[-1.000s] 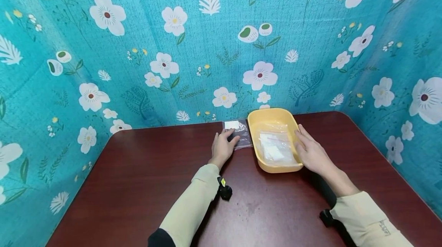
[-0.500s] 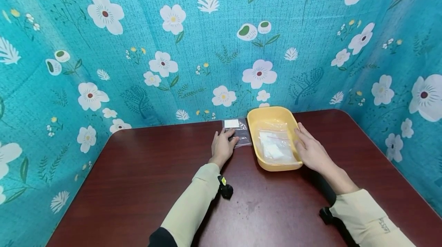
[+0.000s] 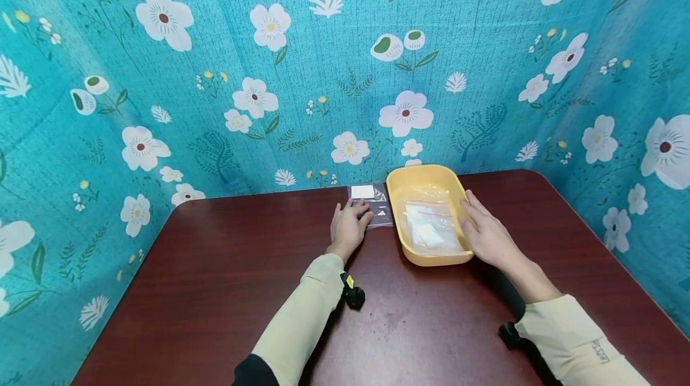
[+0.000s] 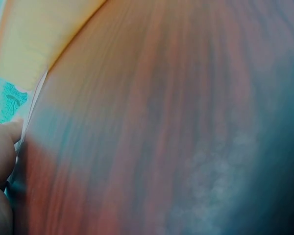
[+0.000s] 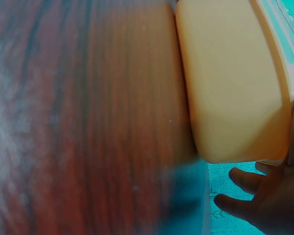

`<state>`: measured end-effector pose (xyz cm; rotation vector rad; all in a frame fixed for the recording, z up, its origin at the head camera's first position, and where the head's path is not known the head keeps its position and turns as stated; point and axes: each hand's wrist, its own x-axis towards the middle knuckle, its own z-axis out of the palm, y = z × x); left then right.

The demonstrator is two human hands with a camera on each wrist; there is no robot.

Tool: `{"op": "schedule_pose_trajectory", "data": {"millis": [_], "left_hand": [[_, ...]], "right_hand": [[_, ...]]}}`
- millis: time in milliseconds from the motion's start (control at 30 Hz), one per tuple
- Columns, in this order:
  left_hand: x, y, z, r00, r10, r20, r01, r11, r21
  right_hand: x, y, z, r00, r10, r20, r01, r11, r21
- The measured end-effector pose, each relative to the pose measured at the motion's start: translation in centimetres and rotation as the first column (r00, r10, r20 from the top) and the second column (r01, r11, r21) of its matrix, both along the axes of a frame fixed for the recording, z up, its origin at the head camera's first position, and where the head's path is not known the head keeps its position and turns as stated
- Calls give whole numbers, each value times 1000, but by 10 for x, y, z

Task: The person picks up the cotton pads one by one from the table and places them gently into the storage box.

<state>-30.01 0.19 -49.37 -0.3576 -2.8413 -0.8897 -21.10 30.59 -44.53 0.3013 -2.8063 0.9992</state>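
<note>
My left hand (image 3: 347,231) rests with spread fingers on a flat clear zip bag (image 3: 381,213) that has a white label (image 3: 362,192). That bag lies on the table, just left of a yellow plastic tub (image 3: 436,259). Inside the tub are clear zip bags (image 3: 433,231) with white pieces; their number is hard to tell. My right hand (image 3: 487,241) touches the tub's right side, its fingers fairly straight along the rim. In the right wrist view, spread fingers (image 5: 242,182) show past the end of the tub (image 5: 235,83). Only part of my left hand (image 4: 0,161) enters the left wrist view.
The dark red-brown table (image 3: 242,278) reaches back to a turquoise flowered cloth (image 3: 323,74), which also hangs at both sides. The tub stands close to the table's back edge. Black wrist cameras (image 3: 354,297) sit at both sleeves.
Both hands, the tub and the bags keep their places. The head view has shifted very slightly.
</note>
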Motion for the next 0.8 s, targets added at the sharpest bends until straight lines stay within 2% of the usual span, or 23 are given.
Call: {"op": "schedule_pose_trajectory", "data": {"millis": [167, 567, 800], "left_hand": [[0, 0, 0, 1000, -5, -23, 4, 1000, -8], [0, 0, 0, 1000, 9, -14, -9, 1000, 9], [1, 0, 0, 999, 9, -41, -8, 1000, 13]], "right_hand": [[0, 0, 0, 1000, -1, -5, 1, 1000, -3], [1, -2, 1, 1000, -2, 0, 2, 1000, -8], [0, -2, 2, 1000, -1, 5, 1, 1000, -9]]}}
